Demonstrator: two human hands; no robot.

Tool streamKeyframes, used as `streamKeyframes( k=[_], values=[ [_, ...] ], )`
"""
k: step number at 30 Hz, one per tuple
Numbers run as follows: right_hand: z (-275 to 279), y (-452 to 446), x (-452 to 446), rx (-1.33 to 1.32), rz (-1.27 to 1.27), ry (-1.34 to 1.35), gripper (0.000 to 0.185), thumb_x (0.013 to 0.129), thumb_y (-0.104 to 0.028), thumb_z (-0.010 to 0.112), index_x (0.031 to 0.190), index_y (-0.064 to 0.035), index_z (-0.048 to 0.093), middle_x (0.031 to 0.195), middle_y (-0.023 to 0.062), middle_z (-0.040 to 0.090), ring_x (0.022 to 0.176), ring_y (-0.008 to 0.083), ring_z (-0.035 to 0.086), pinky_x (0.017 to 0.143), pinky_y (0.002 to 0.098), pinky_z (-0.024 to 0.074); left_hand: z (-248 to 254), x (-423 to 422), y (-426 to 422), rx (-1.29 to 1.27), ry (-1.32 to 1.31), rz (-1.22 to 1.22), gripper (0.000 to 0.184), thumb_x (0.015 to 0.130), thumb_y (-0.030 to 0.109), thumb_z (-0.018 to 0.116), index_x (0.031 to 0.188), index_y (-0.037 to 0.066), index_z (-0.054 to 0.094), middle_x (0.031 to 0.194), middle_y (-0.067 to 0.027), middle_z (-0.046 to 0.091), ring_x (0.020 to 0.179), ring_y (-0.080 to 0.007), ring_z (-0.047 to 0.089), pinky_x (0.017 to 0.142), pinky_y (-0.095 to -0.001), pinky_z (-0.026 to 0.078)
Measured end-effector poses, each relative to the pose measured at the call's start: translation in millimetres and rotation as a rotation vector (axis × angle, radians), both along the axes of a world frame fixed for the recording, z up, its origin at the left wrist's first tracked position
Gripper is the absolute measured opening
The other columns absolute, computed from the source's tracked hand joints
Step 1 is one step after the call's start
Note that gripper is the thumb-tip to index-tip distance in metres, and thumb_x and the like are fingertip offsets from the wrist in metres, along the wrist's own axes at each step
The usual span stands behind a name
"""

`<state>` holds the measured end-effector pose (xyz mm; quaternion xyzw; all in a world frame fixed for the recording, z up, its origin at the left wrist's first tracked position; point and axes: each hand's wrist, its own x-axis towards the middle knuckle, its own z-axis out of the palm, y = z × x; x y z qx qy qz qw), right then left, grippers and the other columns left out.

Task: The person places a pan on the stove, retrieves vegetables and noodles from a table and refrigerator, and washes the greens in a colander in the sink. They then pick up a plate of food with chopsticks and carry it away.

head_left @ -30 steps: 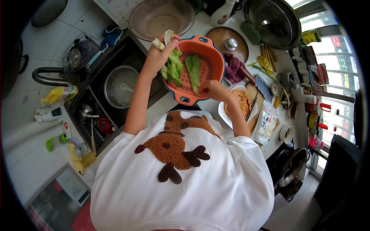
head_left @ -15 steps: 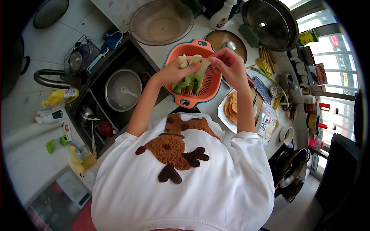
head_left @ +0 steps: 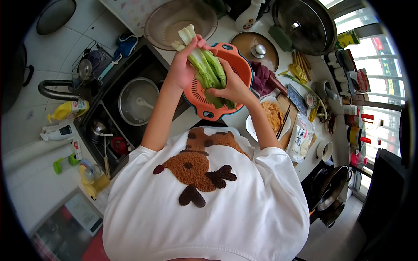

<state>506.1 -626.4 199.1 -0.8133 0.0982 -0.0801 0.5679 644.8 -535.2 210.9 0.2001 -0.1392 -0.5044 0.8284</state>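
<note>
A bunch of green lettuce leaves (head_left: 208,69) with pale stems is held over the orange colander (head_left: 241,66), slanting from upper left to lower right. My left hand (head_left: 183,67) is closed round the stem end, thumb along the stalks. Against the leafy part, my right hand (head_left: 235,87) has its fingers and thumb wrapped from the right side. Behind the leaves, part of the colander's slotted bottom is hidden.
On the left, the dark sink (head_left: 143,61) holds a metal pot (head_left: 130,111) with a white spoon. A translucent basin (head_left: 159,28) and a pan lid (head_left: 244,43) stand behind the colander. To the right are a plate of brown food (head_left: 272,115), chopsticks and a noodle packet (head_left: 301,139).
The lettuce has swung up and left, showing more leaf. My right hand has moved from pinching a stem tip down to gripping the leaves; my left hand has shifted up and left.
</note>
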Motion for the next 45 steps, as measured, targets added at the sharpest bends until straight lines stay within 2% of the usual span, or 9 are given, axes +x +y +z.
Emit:
streamKeyframes(
  k=[8,16,20,28,29,32,34,39,45],
  values=[
    [-27,-27,-4,-0.033,-0.112,0.139,0.054,0.064,-0.013,0.064,0.113,-0.0035,0.042,0.099,0.0111,0.053,0.094,0.0205,0.052,0.083,0.0299,0.0388,-23,5,-6,0.276,-0.091,0.124,0.028,0.078,0.006,0.055,0.102,0.006,0.041,0.09,-0.0054,0.05,0.087,-0.0158,0.051,0.081,-0.0314,0.043],
    [-106,1,-7,-1.151,-0.214,0.4,0.057,0.059,-0.018,0.063,0.111,-0.0071,0.042,0.088,0.0149,0.054,0.079,0.0303,0.055,0.068,0.0431,0.0398,-147,-11,-22,0.773,0.093,-0.048,0.024,0.073,0.007,0.061,0.095,0.005,0.051,0.09,-0.0063,0.056,0.084,-0.0175,0.056,0.074,-0.0325,0.047],
    [-118,14,-10,-1.1,0.075,0.63,0.063,0.063,-0.028,0.062,0.116,-0.0047,0.037,0.09,0.0122,0.052,0.081,0.0289,0.055,0.073,0.0474,0.0381,-196,-15,-31,0.958,0.027,-0.159,0.026,0.071,0.006,0.062,0.094,0.005,0.052,0.092,-0.0092,0.056,0.085,-0.0184,0.056,0.071,-0.0329,0.047],
    [-155,25,4,-1.031,-0.18,0.641,0.071,0.058,-0.042,0.066,0.109,-0.0002,0.039,0.094,0.0132,0.048,0.081,0.031,0.053,0.068,0.0474,0.0404,-152,6,-50,1.265,-1.307,-0.503,0.055,0.063,0.029,0.064,0.104,-0.004,0.048,0.089,-0.0178,0.059,0.079,-0.0303,0.058,0.068,-0.037,0.046],
    [-170,26,3,-1.156,-0.063,0.587,0.067,0.059,-0.042,0.064,0.107,-0.0015,0.042,0.094,0.013,0.047,0.085,0.0303,0.051,0.07,0.0489,0.0392,-151,-6,-44,1.296,-1.51,-0.168,0.06,0.063,0.031,0.061,0.112,0.001,0.043,0.097,-0.0216,0.055,0.083,-0.0367,0.056,0.067,-0.0403,0.047],
    [-134,20,-5,-0.964,-0.051,0.437,0.047,0.068,-0.033,0.056,0.101,-0.0007,0.046,0.096,0.0132,0.047,0.088,0.03,0.049,0.071,0.0515,0.038,-170,-21,-44,1.409,-1.365,-0.091,0.064,0.066,0.028,0.059,0.121,0.006,0.033,0.105,-0.0243,0.05,0.084,-0.038,0.055,0.069,-0.0414,0.047],
    [-118,23,-3,-0.973,-0.095,0.558,0.044,0.068,-0.029,0.056,0.101,-0.0005,0.047,0.096,0.0126,0.047,0.091,0.03,0.047,0.072,0.0524,0.0377,-164,-1,-34,0.83,-2.02,-0.101,0.062,0.071,0.017,0.054,0.125,0.021,0.025,0.111,-0.031,0.038,0.082,-0.0398,0.054,0.066,-0.0447,0.047],
    [-146,13,-10,-1.204,0.084,0.442,0.076,0.052,-0.037,0.071,0.113,-0.0031,0.04,0.103,0.0143,0.047,0.095,0.0301,0.046,0.075,0.0503,0.0372,-139,-8,-34,1.291,-1.523,-0.105,0.053,0.067,0.008,0.053,0.112,-0.008,0.029,0.1,-0.0298,0.048,0.084,-0.0424,0.052,0.071,-0.0448,0.045],
    [-142,4,-5,-1.087,0.082,0.721,0.075,0.055,-0.034,0.069,0.112,0.0039,0.038,0.1,0.0146,0.048,0.092,0.0274,0.048,0.075,0.0437,0.0396,-175,-13,-43,1.143,-1.111,-0.074,0.061,0.067,0.012,0.06,0.112,-0.004,0.023,0.104,-0.0227,0.043,0.095,-0.0336,0.049,0.076,-0.0371,0.043]
  ],
)
